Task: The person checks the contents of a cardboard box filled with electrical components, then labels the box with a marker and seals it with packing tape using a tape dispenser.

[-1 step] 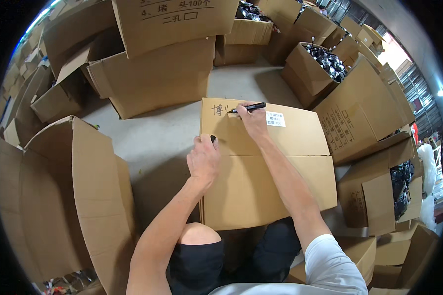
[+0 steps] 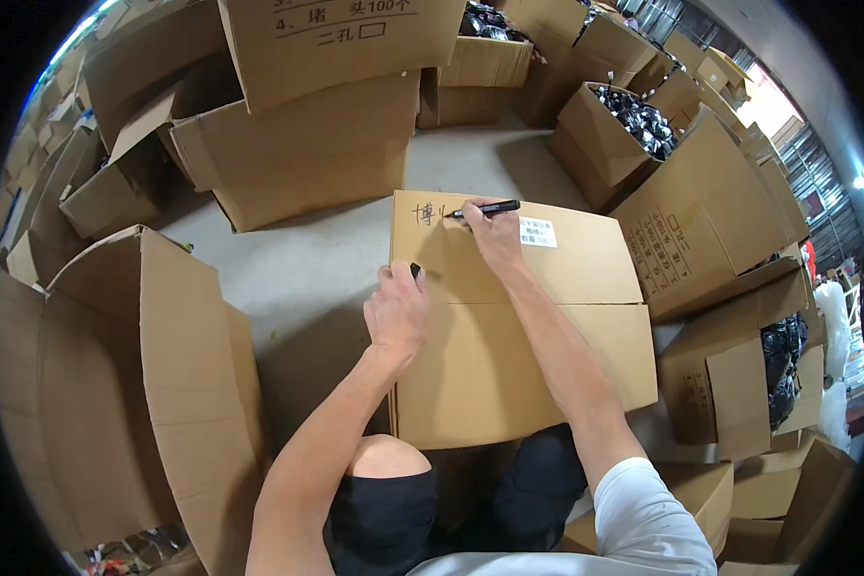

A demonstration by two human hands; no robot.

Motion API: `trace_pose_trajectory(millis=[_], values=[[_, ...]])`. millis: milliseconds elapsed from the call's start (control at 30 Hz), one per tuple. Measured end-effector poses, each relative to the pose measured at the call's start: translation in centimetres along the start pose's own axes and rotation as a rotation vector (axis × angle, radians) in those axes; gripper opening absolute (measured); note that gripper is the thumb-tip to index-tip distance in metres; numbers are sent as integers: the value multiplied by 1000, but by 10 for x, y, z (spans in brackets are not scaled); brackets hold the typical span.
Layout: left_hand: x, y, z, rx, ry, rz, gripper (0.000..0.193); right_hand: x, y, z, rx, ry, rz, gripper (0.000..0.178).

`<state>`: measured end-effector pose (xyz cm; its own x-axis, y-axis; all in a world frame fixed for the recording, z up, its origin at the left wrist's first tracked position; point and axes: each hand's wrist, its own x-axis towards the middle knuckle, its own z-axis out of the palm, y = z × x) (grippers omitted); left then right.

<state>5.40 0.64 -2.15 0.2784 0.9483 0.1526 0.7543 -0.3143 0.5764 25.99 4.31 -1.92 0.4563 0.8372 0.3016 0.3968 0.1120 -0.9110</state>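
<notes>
A closed cardboard box (image 2: 528, 365) stands in front of my knees, its two top flaps meeting at a seam. My right hand (image 2: 494, 237) grips a black marker pen (image 2: 494, 206) and rests on the far flap. The pen's tip is at the end of some dark handwriting (image 2: 425, 214) near the far left corner. A white printed label (image 2: 538, 233) is stuck just right of that hand. At the box's left edge, my left hand (image 2: 396, 309) is closed around a small black pen cap (image 2: 416, 272), only partly visible between the fingers.
A tall open carton (image 2: 197, 384) stands to my left. Beyond the box is a big carton (image 2: 307, 144) with raised flaps. On the right, open cartons hold black plastic bags (image 2: 643, 123), (image 2: 782, 365). Grey floor (image 2: 298, 259) shows between them.
</notes>
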Motion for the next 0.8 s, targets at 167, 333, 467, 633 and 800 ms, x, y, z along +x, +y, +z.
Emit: trace_pose_trajectory(millis=[167,333,467,633,800], values=[[1,0,-1,-12,-5,5,30,1,-3,0,-39,21,-20,25],[0,1,-3,-13,-15,8,30,1,2,1,-2,73,-55,25],[1,-1,-2,-11,-11,6,30,2,4,2,-89,41,-44,28],[1,1,-1,-25,-3,18,31,4,10,-1,-155,51,-115,28],[1,0,-2,-42,-4,12,30,3,5,2,-151,133,-28,28]])
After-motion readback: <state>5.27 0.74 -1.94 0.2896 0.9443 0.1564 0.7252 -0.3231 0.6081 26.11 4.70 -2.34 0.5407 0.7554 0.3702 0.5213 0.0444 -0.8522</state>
